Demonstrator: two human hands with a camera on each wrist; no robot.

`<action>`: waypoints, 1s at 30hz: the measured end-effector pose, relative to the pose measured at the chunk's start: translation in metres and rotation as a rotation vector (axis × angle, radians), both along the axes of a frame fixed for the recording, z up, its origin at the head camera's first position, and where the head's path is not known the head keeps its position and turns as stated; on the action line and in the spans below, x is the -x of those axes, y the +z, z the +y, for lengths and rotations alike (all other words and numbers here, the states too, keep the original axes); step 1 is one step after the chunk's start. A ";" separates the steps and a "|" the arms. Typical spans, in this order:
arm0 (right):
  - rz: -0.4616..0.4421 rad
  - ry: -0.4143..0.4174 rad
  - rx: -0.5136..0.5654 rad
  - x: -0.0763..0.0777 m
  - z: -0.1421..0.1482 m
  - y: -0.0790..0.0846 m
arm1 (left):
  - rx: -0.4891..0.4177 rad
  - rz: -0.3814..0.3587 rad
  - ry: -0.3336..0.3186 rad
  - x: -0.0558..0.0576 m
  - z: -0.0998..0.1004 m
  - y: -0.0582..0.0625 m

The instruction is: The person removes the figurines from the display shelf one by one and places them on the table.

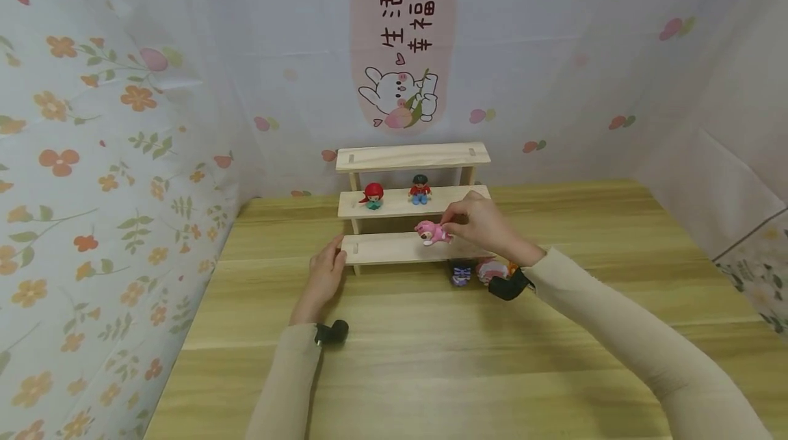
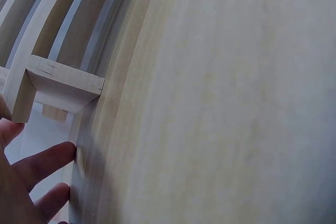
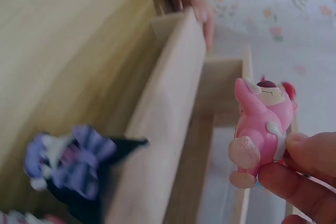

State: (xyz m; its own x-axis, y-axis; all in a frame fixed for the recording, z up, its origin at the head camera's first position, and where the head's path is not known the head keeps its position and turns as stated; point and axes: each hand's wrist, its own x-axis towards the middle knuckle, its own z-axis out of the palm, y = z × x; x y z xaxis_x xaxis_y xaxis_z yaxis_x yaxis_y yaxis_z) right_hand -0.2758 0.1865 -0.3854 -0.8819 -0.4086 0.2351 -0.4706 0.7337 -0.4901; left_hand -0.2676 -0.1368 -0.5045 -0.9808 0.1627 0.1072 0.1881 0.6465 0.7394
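My right hand [image 1: 477, 221] pinches a pink bear figurine [image 3: 265, 124] with pale feet between thumb and fingers. The figurine is tipped sideways over the lowest step of a three-step wooden display stand [image 1: 388, 247]. My left hand [image 1: 325, 276] rests at the left end of that step, a fingertip at the board end and the other fingers [image 2: 44, 166] spread and fairly straight. On the middle step sit a red-haired figurine [image 1: 373, 196] with a green lower body and a figurine in a dark cap and red jacket [image 1: 420, 189].
On the table in front of the stand's right end lie a purple striped figurine [image 1: 460, 273] with black parts and a pink-and-white figurine [image 1: 491, 270], partly hidden by my right wrist. Behind the stand [image 1: 412, 156] hangs a printed cloth [image 1: 542, 84]; a flowered cloth [image 1: 92, 173] is at left.
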 end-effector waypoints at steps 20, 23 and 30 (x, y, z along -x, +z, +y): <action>0.212 0.148 -0.143 -0.035 -0.022 -0.061 | -0.009 -0.039 0.026 -0.001 0.000 0.002; 0.261 0.140 -0.160 -0.037 -0.023 -0.067 | -0.008 -0.023 0.025 0.000 0.000 0.001; 0.309 0.129 -0.191 -0.037 -0.024 -0.079 | 0.005 -0.039 0.031 0.000 0.000 0.003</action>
State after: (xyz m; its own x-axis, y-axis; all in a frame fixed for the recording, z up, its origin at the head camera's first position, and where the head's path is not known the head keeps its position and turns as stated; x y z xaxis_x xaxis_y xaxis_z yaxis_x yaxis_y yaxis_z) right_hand -0.2387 0.1624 -0.4641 -0.7199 -0.5738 0.3905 -0.6691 0.7233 -0.1707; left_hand -0.2672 -0.1363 -0.5016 -0.9889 0.1323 0.0682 0.1389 0.6551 0.7426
